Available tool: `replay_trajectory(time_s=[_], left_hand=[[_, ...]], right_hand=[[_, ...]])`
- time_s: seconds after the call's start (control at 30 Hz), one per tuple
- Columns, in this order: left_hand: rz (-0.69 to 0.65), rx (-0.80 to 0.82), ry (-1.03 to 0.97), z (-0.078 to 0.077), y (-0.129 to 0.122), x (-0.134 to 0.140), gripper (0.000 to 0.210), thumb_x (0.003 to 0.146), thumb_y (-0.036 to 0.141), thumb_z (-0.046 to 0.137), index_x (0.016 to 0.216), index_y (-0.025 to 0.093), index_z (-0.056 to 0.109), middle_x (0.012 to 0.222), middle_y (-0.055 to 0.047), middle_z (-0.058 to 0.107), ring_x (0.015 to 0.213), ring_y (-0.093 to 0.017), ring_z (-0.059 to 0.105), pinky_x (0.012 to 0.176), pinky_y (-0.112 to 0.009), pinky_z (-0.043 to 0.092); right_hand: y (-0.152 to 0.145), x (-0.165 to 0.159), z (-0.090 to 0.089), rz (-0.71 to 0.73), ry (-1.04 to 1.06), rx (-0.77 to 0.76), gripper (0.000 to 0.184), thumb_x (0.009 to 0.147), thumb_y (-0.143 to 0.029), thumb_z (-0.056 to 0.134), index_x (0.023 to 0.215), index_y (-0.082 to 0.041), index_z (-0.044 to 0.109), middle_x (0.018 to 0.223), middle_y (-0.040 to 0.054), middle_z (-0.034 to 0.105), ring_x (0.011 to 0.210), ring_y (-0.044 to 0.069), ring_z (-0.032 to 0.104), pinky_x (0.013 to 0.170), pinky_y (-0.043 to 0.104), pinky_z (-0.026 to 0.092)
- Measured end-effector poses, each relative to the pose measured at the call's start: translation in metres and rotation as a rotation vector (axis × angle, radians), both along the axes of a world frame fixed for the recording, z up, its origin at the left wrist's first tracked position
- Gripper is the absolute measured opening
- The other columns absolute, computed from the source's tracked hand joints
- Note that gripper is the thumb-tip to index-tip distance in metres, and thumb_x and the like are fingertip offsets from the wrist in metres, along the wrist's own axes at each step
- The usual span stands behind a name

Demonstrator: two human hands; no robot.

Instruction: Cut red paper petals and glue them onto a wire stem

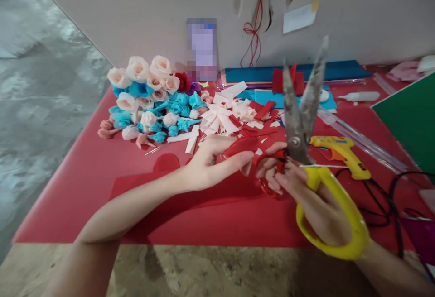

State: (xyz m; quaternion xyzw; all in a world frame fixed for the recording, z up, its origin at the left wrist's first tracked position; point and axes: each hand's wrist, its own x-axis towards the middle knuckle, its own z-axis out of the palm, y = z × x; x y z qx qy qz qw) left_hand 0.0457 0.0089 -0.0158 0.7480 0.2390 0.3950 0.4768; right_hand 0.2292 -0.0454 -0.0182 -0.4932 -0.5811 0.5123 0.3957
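pinching a red piece point(242, 146) in left hand point(209, 165), above the red-covered table point(78, 193); with right hand point(294, 186) grasping yellow-handled scissors point(298, 147), blades spread upward, and fingering red material point(281, 154) close by, possibly joined. best kept lightly taut, blade tips turned away. crowded beyond by paper scraps point(220, 120) and flowers point(159, 102); hampered rightward, perhaps, by a glue gun point(353, 159) near the scissors.

Red paper point(243, 145) partly hidden by hands point(207, 165); phone point(203, 49) blurred.
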Motion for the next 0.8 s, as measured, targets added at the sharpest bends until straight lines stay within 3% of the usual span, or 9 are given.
replay_trajectory(time_s=[0.17, 0.3, 0.43, 0.63, 0.73, 0.8], left_hand=[[-0.137, -0.006, 0.161, 0.000, -0.002, 0.003, 0.032, 0.085, 0.020, 0.047, 0.055, 0.013, 0.051, 0.051, 0.000, 0.053, 0.047, -0.006, 0.045, 0.048, -0.019, 0.038], [-0.222, 0.001, 0.263, -0.004, -0.004, 0.006, 0.031, 0.083, 0.022, 0.049, 0.053, 0.013, 0.048, 0.047, 0.002, 0.046, 0.043, -0.006, 0.038, 0.045, -0.020, 0.033], [-0.264, -0.037, 0.228, -0.003, -0.001, 0.005, 0.035, 0.088, 0.028, 0.042, 0.057, 0.014, 0.049, 0.053, 0.000, 0.052, 0.049, -0.007, 0.044, 0.050, -0.020, 0.037], [-0.322, -0.146, 0.226, 0.001, 0.002, 0.003, 0.032, 0.088, 0.022, 0.044, 0.058, 0.014, 0.049, 0.055, 0.000, 0.055, 0.051, -0.006, 0.049, 0.053, -0.017, 0.040], [-0.298, -0.203, 0.188, 0.000, 0.000, 0.003, 0.032, 0.090, 0.022, 0.042, 0.060, 0.013, 0.050, 0.056, 0.000, 0.055, 0.053, -0.006, 0.051, 0.054, -0.016, 0.041], [-0.243, -0.242, 0.182, -0.001, -0.001, 0.004, 0.033, 0.091, 0.024, 0.040, 0.061, 0.013, 0.051, 0.056, 0.001, 0.055, 0.055, -0.006, 0.053, 0.057, -0.016, 0.042]], right_hand=[[0.007, 0.000, 0.013, -0.079, 0.070, 0.018, 0.025, 0.076, -0.021, 0.057, 0.097, -0.027, 0.046, 0.083, -0.0029, 0.055, 0.079, 0.008, 0.058, 0.071, 0.014, 0.049], [0.009, 0.001, 0.013, -0.054, 0.020, 0.015, 0.014, 0.074, -0.017, 0.053, 0.086, -0.023, 0.050, 0.083, -0.0004, 0.055, 0.079, 0.010, 0.060, 0.071, 0.017, 0.051], [0.010, 0.001, 0.014, -0.038, -0.077, 0.032, 0.004, 0.075, -0.018, 0.052, 0.077, -0.021, 0.053, 0.091, 0.0024, 0.057, 0.081, 0.012, 0.059, 0.075, 0.021, 0.052], [0.010, 0.004, 0.012, -0.010, -0.018, -0.017, 0.006, 0.076, -0.018, 0.051, 0.072, -0.021, 0.054, 0.077, 0.0012, 0.055, 0.080, 0.013, 0.058, 0.072, 0.023, 0.051], [0.009, 0.007, 0.007, -0.003, 0.088, -0.068, 0.002, 0.080, -0.024, 0.053, 0.079, -0.022, 0.054, 0.081, -0.0010, 0.051, 0.071, 0.010, 0.053, 0.068, 0.022, 0.049], [0.007, 0.007, 0.006, 0.024, 0.182, -0.136, 0.010, 0.081, -0.026, 0.053, 0.092, -0.025, 0.051, 0.079, -0.0026, 0.048, 0.062, 0.008, 0.049, 0.060, 0.021, 0.047]])
